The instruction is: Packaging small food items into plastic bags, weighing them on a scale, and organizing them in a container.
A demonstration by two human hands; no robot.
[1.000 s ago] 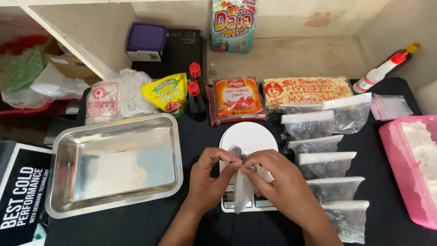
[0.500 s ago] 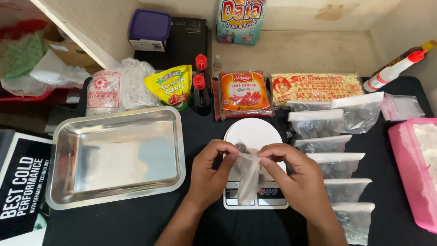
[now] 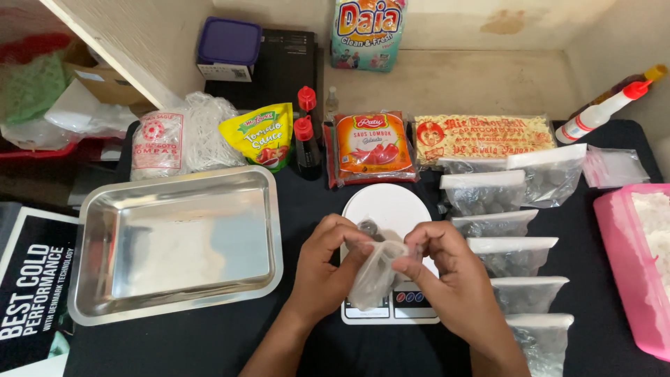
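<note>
Pinching a small clear plastic bag [image 3: 373, 274] between both sets of fingertips, I hold it just above the white kitchen scale [image 3: 388, 241] on the black table [image 3: 209, 342]. My left hand [image 3: 328, 262] grips the bag's near edge with thumb and fingers pressed together; my right hand [image 3: 447, 279] pinches the opposite edge, so the bag hangs between them and hides part of the scale's display. A small dark lump [image 3: 368, 227] sits on the scale plate just behind my left fingers.

To my left lies an empty steel tray [image 3: 91, 307], well apart from my hands. To my right, a column of filled clear bags [image 3: 513, 255] with dark round pieces runs just beside my right hand, and a pink tub [image 3: 618, 251] of white powder stands at the table's edge. Behind the scale stand a red sauce pouch [image 3: 373, 148], a yellow sauce pouch [image 3: 258, 136], two dark bottles with red caps [image 3: 305, 146], a noodle packet [image 3: 485, 137] and a white squeeze bottle [image 3: 600, 112].
</note>
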